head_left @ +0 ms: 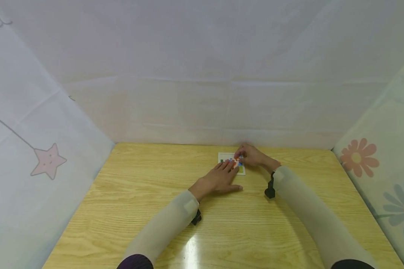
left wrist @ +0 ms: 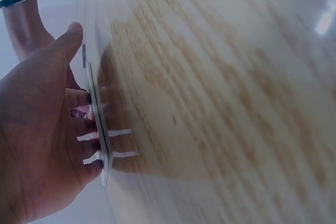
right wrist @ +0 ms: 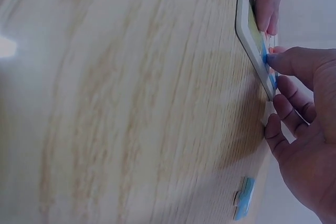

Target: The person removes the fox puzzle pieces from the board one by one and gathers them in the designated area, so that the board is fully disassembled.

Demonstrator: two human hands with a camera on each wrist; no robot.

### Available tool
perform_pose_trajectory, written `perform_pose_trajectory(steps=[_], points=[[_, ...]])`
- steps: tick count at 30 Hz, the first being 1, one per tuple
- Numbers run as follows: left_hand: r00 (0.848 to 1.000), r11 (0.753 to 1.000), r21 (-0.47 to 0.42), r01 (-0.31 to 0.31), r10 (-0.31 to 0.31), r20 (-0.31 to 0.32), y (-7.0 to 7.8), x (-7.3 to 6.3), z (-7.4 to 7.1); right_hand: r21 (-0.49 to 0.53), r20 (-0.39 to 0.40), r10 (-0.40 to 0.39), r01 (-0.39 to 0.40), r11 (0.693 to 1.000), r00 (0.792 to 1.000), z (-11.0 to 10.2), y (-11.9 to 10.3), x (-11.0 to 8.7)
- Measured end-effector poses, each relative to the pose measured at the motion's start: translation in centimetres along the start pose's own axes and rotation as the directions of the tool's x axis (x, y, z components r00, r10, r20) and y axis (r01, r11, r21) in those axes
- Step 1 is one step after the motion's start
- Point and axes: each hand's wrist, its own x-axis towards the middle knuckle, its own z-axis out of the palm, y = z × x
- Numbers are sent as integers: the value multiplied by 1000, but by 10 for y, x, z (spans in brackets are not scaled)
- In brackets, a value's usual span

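A small jigsaw puzzle board (head_left: 241, 171) with a white rim and a colourful picture lies near the back of the table. My left hand (head_left: 222, 177) rests with its straight fingers on the board's left and front part, thumb stretched out to the right. In the left wrist view those fingertips (left wrist: 93, 169) press on the board's face. At the board's right side my right hand (head_left: 252, 155) has thumb and forefinger brought together over the picture. They pinch at a puzzle piece there, mostly hidden by the fingers. The other right fingers (right wrist: 274, 129) curl beside the board's edge.
A loose blue jigsaw piece (right wrist: 244, 199) with a knob lies on the wooden table (head_left: 138, 186), off the board's corner. Close behind the board hangs a pale cloth wall (head_left: 188, 104), with more printed cloth at both sides.
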Motion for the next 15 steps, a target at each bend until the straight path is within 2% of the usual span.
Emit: perform_pose_trajectory(steps=[15], points=[[1000,1000,-6,5,-5,5,0,0,-1,32,-51,21,-20,999,998,1,-3,-2]])
